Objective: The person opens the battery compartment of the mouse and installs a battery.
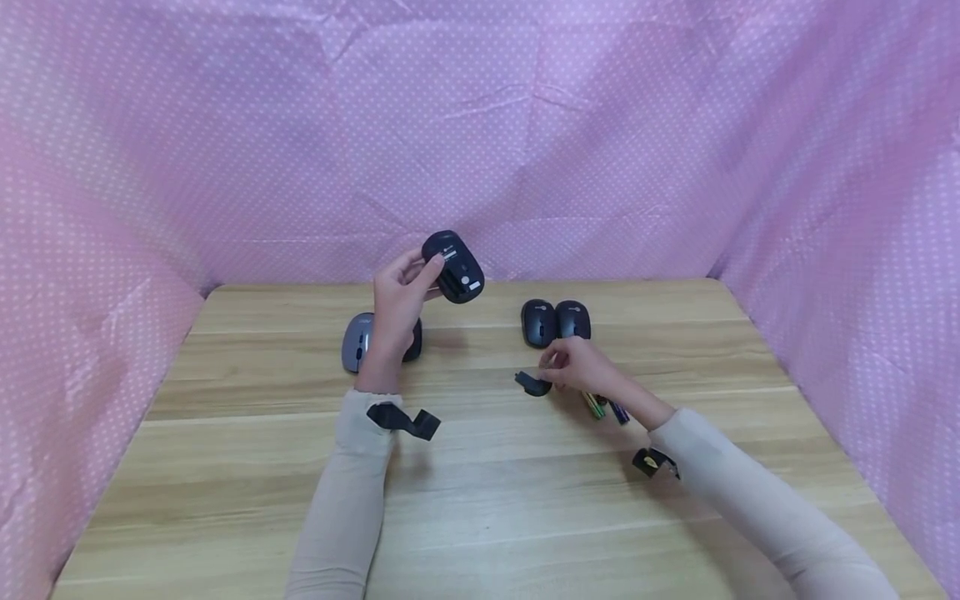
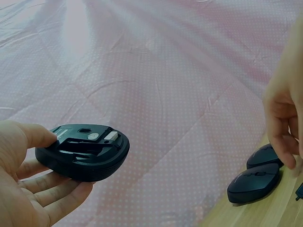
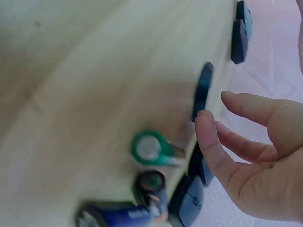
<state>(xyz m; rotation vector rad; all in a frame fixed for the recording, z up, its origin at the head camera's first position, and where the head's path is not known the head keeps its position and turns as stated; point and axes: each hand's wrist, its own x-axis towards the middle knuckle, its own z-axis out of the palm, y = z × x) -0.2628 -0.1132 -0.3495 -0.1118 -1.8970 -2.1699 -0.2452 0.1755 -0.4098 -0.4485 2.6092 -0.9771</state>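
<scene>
My left hand (image 1: 399, 304) holds a black computer mouse (image 1: 453, 268) in the air with its underside up. The thumb lies on the underside and the fingers support it from below. In the left wrist view, the uncovered battery slot (image 2: 85, 145) of this mouse shows no battery. My right hand (image 1: 576, 364) is low over the table beside a dark battery cover (image 1: 532, 384). In the right wrist view, the fingertips are right at the near end of the cover (image 3: 202, 90), with thumb and index finger apart.
Two black mice (image 1: 557, 323) stand side by side behind my right hand. A grey mouse (image 1: 356, 343) and a dark mouse (image 1: 413, 342) are partly hidden by my left hand. Several batteries (image 3: 149, 147) lie under my right hand. Pink dotted cloth (image 1: 480, 125) surrounds the wooden table (image 1: 480, 517).
</scene>
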